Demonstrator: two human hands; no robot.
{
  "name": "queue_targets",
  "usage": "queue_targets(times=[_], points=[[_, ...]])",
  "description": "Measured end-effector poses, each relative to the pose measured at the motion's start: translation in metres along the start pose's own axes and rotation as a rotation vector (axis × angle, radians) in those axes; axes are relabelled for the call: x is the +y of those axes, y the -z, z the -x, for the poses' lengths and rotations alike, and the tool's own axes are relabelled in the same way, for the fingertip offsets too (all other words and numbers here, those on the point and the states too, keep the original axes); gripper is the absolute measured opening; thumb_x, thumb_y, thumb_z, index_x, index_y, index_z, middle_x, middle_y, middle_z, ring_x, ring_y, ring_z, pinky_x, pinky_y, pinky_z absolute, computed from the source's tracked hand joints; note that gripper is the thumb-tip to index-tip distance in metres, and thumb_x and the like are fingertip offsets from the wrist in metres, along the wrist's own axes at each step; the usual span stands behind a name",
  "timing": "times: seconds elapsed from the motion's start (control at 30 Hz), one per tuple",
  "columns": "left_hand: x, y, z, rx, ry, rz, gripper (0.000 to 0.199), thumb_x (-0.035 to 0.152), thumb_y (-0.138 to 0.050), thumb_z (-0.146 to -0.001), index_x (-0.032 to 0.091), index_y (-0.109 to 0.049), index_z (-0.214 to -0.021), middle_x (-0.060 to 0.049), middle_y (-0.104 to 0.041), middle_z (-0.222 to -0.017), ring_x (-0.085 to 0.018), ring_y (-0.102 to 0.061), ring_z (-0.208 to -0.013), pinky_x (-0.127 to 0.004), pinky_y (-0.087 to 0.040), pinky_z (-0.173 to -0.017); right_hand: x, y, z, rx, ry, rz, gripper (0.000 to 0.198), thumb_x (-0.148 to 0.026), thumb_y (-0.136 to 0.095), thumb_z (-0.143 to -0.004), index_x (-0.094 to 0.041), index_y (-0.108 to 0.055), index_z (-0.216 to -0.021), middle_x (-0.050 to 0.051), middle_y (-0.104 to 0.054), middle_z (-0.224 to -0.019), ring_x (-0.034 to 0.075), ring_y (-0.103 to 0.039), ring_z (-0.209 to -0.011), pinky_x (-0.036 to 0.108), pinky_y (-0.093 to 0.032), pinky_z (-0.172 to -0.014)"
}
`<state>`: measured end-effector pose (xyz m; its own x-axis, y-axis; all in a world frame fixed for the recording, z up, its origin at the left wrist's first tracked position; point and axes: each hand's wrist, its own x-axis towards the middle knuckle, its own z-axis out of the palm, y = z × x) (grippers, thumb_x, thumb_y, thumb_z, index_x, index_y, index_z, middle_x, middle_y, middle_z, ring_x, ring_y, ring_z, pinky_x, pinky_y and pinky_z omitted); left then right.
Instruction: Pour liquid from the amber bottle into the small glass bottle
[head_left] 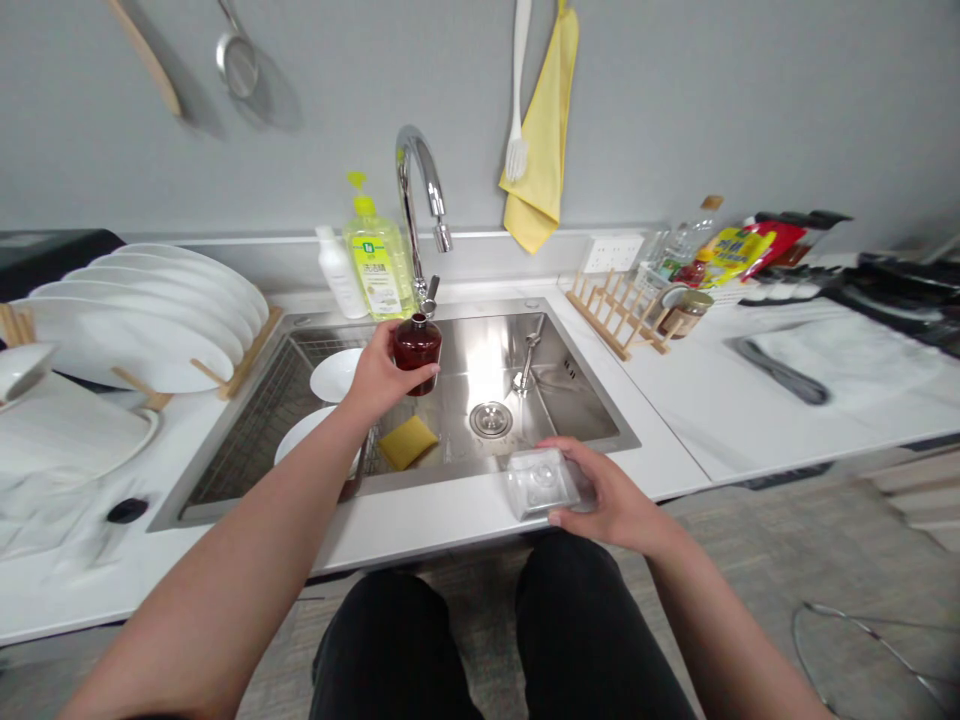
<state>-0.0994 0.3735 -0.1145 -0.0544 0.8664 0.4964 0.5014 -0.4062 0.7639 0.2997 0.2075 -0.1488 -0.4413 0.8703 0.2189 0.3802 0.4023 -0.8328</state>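
Note:
My left hand (385,372) is wrapped round a dark red-brown bottle (418,345) with an uncapped neck, held upright over the sink (480,340). At the sink's front edge, my right hand (592,490) grips a clear square container (541,480) by its right side. Whether the container rests on the counter I cannot tell. Below the bottle, a yellow sponge (409,442) lies on the sink floor. White bowls (337,375) sit in the wire rack at the sink's left, partly hidden behind my left forearm.
A chrome faucet (420,180) rises behind the bottle, beside a dish soap bottle (381,262) and a white bottle (341,272). White plates (142,320) stand in a rack at left. A wooden rack (615,315) and a jar (686,313) are at right. A yellow cloth (547,140) hangs on the wall.

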Motion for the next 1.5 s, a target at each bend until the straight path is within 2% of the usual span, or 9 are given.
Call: queue_targets(times=[0.27, 0.43, 0.67, 0.83, 0.97, 1.1, 1.2, 1.3, 1.5], points=[[0.008, 0.009, 0.001, 0.096, -0.054, 0.021, 0.092, 0.044, -0.103, -0.069, 0.023, -0.058, -0.147, -0.014, -0.076, -0.142, -0.032, -0.077, -0.129, -0.054, -0.059, -0.121, -0.012, 0.002, -0.009, -0.034, 0.014, -0.028, 0.082, -0.029, -0.095, -0.083, -0.027, -0.063, -0.158, 0.015, -0.074, -0.154, 0.039, -0.074, -0.138, 0.057, -0.057, -0.124], [0.043, 0.015, 0.015, 0.106, -0.046, 0.145, 0.093, 0.049, -0.101, -0.071, 0.024, -0.055, -0.149, -0.016, -0.073, -0.149, -0.035, -0.075, -0.137, -0.056, -0.058, -0.124, -0.009, 0.001, -0.009, -0.048, 0.041, -0.035, 0.091, -0.028, -0.093, -0.082, -0.027, -0.058, -0.166, 0.017, -0.067, -0.165, 0.040, -0.068, -0.149, 0.060, -0.048, -0.132], [0.104, 0.033, 0.137, 0.076, 0.102, 0.199, 0.092, 0.054, -0.102, -0.072, 0.029, -0.059, -0.149, -0.014, -0.074, -0.148, -0.039, -0.076, -0.137, -0.059, -0.060, -0.123, -0.002, 0.002, -0.008, -0.083, 0.090, -0.140, 0.124, -0.037, -0.103, -0.079, -0.030, -0.036, -0.183, 0.017, -0.060, -0.174, 0.039, -0.060, -0.159, 0.059, -0.042, -0.138], [0.120, 0.037, 0.204, 0.106, 0.179, 0.167, 0.087, 0.054, -0.102, -0.072, 0.030, -0.062, -0.145, -0.012, -0.077, -0.141, -0.040, -0.077, -0.134, -0.060, -0.061, -0.122, -0.002, 0.001, -0.005, -0.003, 0.110, -0.201, 0.131, -0.058, -0.102, -0.081, -0.030, -0.028, -0.185, 0.022, -0.051, -0.180, 0.041, -0.054, -0.164, 0.062, -0.043, -0.135], [0.113, 0.037, 0.218, 0.149, 0.218, 0.132, 0.088, 0.052, -0.103, -0.069, 0.028, -0.062, -0.144, -0.014, -0.078, -0.141, -0.041, -0.076, -0.135, -0.063, -0.056, -0.125, -0.002, -0.012, 0.037, 0.376, 0.143, -0.131, 0.114, -0.062, -0.089, -0.093, -0.032, -0.027, -0.183, 0.022, -0.041, -0.186, 0.042, -0.054, -0.164, 0.065, -0.047, -0.132], [0.100, 0.037, 0.223, 0.173, 0.231, 0.156, 0.088, 0.050, -0.103, -0.069, 0.027, -0.062, -0.143, -0.014, -0.077, -0.141, -0.041, -0.076, -0.136, -0.063, -0.055, -0.126, 0.017, -0.042, 0.126, 0.719, 0.077, -0.018, 0.080, -0.052, -0.074, -0.104, -0.033, -0.042, -0.174, 0.021, -0.064, -0.164, 0.041, -0.075, -0.136, 0.066, -0.063, -0.116], [0.094, 0.034, 0.226, 0.170, 0.225, 0.187, 0.091, 0.048, -0.102, -0.070, 0.028, -0.060, -0.149, -0.015, -0.075, -0.147, -0.040, -0.074, -0.141, -0.062, -0.054, -0.129, 0.041, -0.063, 0.188, 0.575, -0.050, 0.040, 0.060, -0.050, -0.078, -0.098, -0.035, -0.064, -0.155, 0.016, -0.080, -0.143, 0.042, -0.083, -0.122, 0.065, -0.070, -0.105], [0.093, 0.030, 0.227, 0.175, 0.224, 0.189, 0.094, 0.046, -0.101, -0.072, 0.028, -0.058, -0.154, -0.016, -0.074, -0.150, -0.041, -0.073, -0.144, -0.064, -0.051, -0.131, 0.060, -0.073, 0.219, 0.460, -0.114, 0.063, 0.051, -0.051, -0.080, -0.089, -0.035, -0.076, -0.138, 0.011, -0.087, -0.124, 0.044, -0.087, -0.110, 0.065, -0.075, -0.094], [0.098, 0.027, 0.228, 0.155, 0.214, 0.200, 0.099, 0.042, -0.100, -0.074, 0.028, -0.054, -0.160, -0.018, -0.070, -0.159, -0.041, -0.069, -0.150, -0.061, -0.051, -0.133, 0.051, -0.072, 0.190, 0.407, -0.109, 0.036, 0.045, -0.052, -0.079, -0.090, -0.030, -0.080, -0.129, 0.012, -0.090, -0.116, 0.039, -0.089, -0.102, 0.059, -0.076, -0.092]])
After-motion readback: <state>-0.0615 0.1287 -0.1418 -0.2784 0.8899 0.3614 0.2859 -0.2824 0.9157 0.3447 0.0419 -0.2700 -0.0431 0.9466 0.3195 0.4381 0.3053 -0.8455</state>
